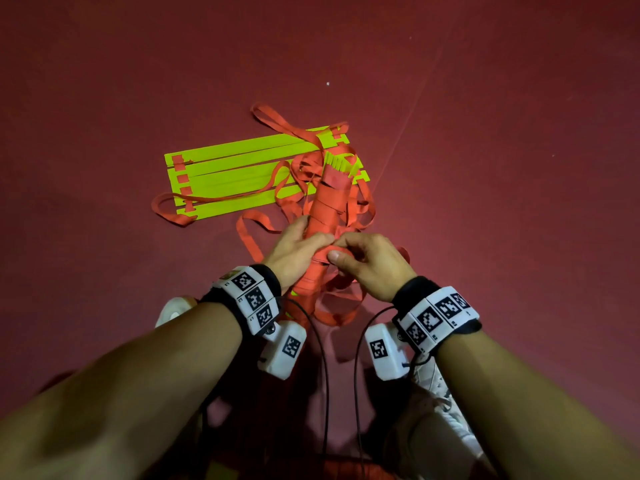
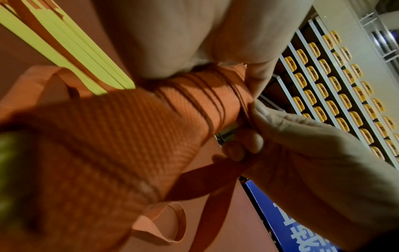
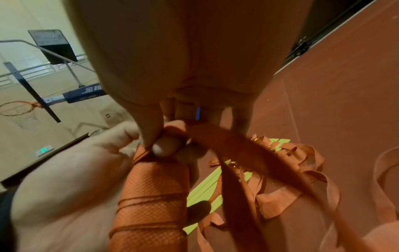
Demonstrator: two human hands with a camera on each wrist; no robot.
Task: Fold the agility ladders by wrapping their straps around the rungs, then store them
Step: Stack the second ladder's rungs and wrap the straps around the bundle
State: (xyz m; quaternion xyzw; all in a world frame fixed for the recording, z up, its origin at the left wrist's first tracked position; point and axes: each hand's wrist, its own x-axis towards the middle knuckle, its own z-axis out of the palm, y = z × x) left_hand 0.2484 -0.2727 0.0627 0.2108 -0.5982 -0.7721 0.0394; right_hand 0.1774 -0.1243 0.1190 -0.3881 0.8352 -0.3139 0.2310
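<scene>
Left hand (image 1: pixel 294 252) wraps its fingers round the strap-bound rung bundle (image 1: pixel 327 206); right hand (image 1: pixel 369 263) pinches the orange strap (image 1: pixel 332 254) against it. Yellow-green rungs (image 1: pixel 239 174) lie far left on the red floor (image 1: pixel 485 168).

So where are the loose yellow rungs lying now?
In the head view the loose yellow rungs lie flat on the red floor, ahead and left of both hands, beyond the wrapped bundle.

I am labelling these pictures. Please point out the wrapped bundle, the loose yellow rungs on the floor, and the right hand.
wrapped bundle (image 1: pixel 327 206), head view, on its strap-covered middle.
loose yellow rungs (image 1: pixel 235 161), head view, on the middle of the flat pile.
right hand (image 1: pixel 370 263), head view, on the back of the hand.
</scene>
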